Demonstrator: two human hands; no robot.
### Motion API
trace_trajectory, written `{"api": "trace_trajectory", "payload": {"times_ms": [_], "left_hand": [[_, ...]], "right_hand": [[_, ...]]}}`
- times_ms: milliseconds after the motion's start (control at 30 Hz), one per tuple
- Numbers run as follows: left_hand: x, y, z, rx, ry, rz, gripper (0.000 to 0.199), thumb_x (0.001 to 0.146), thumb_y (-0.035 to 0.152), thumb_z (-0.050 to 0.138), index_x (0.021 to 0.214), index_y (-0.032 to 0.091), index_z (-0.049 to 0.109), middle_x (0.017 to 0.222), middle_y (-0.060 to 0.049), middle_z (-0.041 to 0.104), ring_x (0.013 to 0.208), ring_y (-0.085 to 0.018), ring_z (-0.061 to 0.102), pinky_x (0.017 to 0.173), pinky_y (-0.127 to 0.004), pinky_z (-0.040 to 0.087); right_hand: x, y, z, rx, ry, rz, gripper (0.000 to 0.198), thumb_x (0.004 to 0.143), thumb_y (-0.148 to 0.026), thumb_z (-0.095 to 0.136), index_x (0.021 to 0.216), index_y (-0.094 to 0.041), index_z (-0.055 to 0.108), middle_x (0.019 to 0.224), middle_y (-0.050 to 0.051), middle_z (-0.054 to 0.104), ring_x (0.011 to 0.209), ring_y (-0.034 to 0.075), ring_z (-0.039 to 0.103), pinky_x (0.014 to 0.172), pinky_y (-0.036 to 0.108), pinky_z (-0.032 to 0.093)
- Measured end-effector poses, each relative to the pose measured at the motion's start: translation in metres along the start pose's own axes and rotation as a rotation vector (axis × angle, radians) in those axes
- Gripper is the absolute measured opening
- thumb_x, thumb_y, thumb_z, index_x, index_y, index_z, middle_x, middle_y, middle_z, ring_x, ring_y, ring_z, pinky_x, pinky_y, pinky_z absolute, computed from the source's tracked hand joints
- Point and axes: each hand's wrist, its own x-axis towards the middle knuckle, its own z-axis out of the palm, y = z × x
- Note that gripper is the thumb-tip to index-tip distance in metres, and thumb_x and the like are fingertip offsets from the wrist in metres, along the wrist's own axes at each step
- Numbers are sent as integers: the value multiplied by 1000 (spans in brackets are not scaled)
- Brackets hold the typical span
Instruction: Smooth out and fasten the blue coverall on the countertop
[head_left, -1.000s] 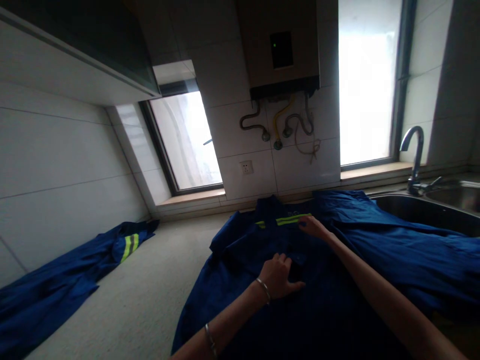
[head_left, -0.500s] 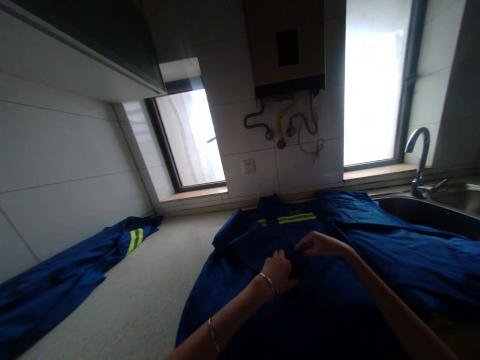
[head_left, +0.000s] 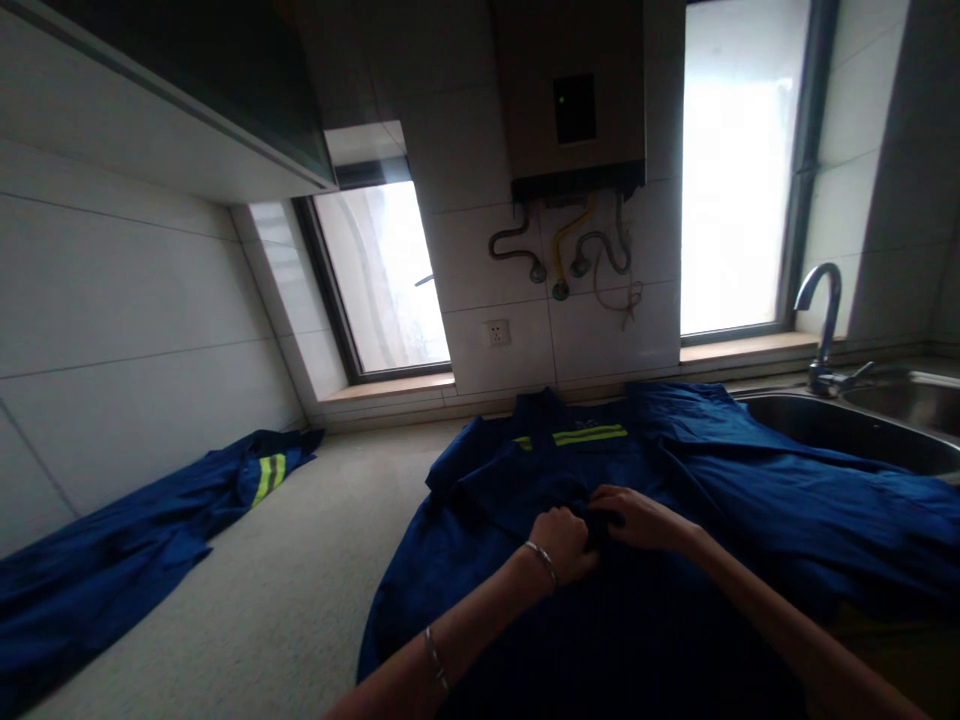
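Note:
A dark blue work jacket [head_left: 480,540] with yellow-green reflective strips lies spread over the counter, its collar toward the wall. Both of my hands are at the middle of its front, close together. My left hand [head_left: 564,540], with a bangle at the wrist, is closed on the fabric. Fingers bent, my right hand [head_left: 634,515] pinches the cloth just right of it. A small fold of the jacket is raised between the two hands. Whether a button or zip is there is too dark to tell.
Another blue garment [head_left: 142,530] with a reflective strip lies at the left along the wall on the speckled counter [head_left: 300,560]. A sink [head_left: 802,430] with a tap [head_left: 825,320] is at the right. A water heater [head_left: 574,90] hangs above, between two windows.
My right hand has come down and in, from a pointing pinch above the jacket to gripping its cloth beside my left hand. The view has shifted slightly.

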Motion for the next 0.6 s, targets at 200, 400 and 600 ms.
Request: {"api": "trace_trajectory", "payload": {"times_ms": [200, 400, 600], "left_hand": [[-3, -6, -14, 41, -37, -21, 31, 73, 30, 48, 92, 13, 66, 95, -16, 66, 85, -28, 64, 69, -34, 51], [-18, 18, -31, -123, 30, 21, 28, 79, 25, 40, 90, 19, 65, 91, -11, 67, 87, -25, 63, 71, -33, 49], [-25, 43, -2, -135, 41, 147, 59, 84, 61, 23, 92, 19, 64, 96, -14, 62, 87, -27, 60, 66, -39, 48]], "right_hand": [[4, -1, 1, -34, -9, 2, 45, 68, -9, 48, 108, -22, 63, 110, 5, 58, 102, 18, 52, 92, 30, 39], [-27, -3, -23, 115, 222, 56, 26, 74, -14, 49, 92, -20, 68, 92, 5, 63, 91, 18, 56, 83, 31, 44], [-73, 3, -23, 73, 168, 151, 32, 71, -16, 54, 98, -25, 68, 101, 4, 63, 95, 19, 57, 87, 31, 45]]}}
